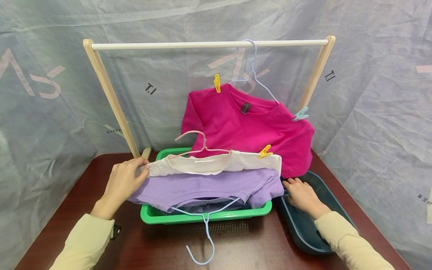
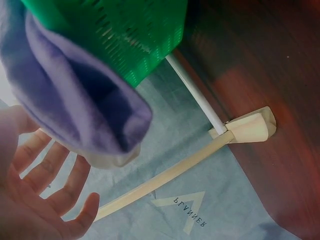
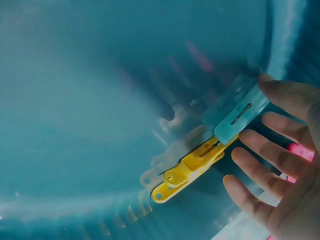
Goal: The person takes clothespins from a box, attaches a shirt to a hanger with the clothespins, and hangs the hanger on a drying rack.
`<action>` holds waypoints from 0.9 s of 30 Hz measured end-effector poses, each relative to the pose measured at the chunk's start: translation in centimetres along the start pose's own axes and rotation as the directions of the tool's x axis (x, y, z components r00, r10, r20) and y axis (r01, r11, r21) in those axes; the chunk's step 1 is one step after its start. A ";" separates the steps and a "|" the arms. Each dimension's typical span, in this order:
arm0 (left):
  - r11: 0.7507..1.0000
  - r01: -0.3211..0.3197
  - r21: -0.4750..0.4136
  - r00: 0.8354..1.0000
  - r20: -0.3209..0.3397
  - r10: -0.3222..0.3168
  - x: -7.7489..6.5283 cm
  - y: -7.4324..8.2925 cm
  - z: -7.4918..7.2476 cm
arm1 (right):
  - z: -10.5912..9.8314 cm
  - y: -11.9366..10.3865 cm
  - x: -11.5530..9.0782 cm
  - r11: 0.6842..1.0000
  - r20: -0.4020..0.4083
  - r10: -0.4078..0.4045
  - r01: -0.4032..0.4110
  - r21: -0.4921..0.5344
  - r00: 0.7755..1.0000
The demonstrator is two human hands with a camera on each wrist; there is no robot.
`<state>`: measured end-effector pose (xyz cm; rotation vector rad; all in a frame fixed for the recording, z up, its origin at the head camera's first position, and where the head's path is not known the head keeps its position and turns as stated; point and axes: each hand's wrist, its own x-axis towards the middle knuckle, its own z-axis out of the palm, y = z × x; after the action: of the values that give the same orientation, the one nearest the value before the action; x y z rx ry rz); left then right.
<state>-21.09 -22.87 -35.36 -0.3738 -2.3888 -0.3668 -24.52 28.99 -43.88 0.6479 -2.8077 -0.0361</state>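
A white shirt (image 1: 249, 159) on a pink hanger (image 1: 204, 144) lies over a purple shirt (image 1: 206, 183) across a green basket (image 1: 206, 218). My left hand (image 1: 125, 180) pinches the white shirt's left end between thumb and index finger; its other fingers are spread. My right hand (image 1: 302, 195) is inside a dark blue basin (image 1: 297, 238). In the right wrist view its thumb and index finger are right at a light blue clothespin (image 3: 242, 115), fingers loosely extended. A yellow clothespin (image 3: 187, 170) lies against that one. A yellow clothespin (image 1: 265, 152) sits on the white shirt's right shoulder.
A rack with a white rail (image 1: 209, 45) and wooden posts (image 1: 109, 97) stands behind. From it hangs a magenta shirt (image 1: 249, 127) on a blue hanger (image 1: 253, 60), with yellow and light blue clothespins on its shoulders. The purple shirt's blue hanger (image 1: 210, 240) hooks over the front table edge side.
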 end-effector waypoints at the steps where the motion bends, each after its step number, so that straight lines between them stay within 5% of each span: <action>1: 1.000 -0.001 0.000 1.000 -0.001 0.001 0.0 0.0 0.0 | 0.0 -0.1 0.0 1.000 0.003 -0.001 0.001 -0.005 1.000; 16: 1.000 -0.010 0.004 1.000 -0.013 0.010 0.0 0.0 0.0 | -0.2 0.0 -0.3 0.999 0.006 -0.029 0.030 -0.028 1.000; 27: 1.000 -0.009 0.009 1.000 -0.019 0.009 0.0 -0.1 0.0 | -2.1 0.5 -0.8 0.999 0.023 0.020 -0.020 0.032 1.000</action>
<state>-21.15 -22.95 -35.35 -0.3751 -2.3686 -0.3534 -23.53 29.80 -42.05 0.6305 -2.8418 0.0050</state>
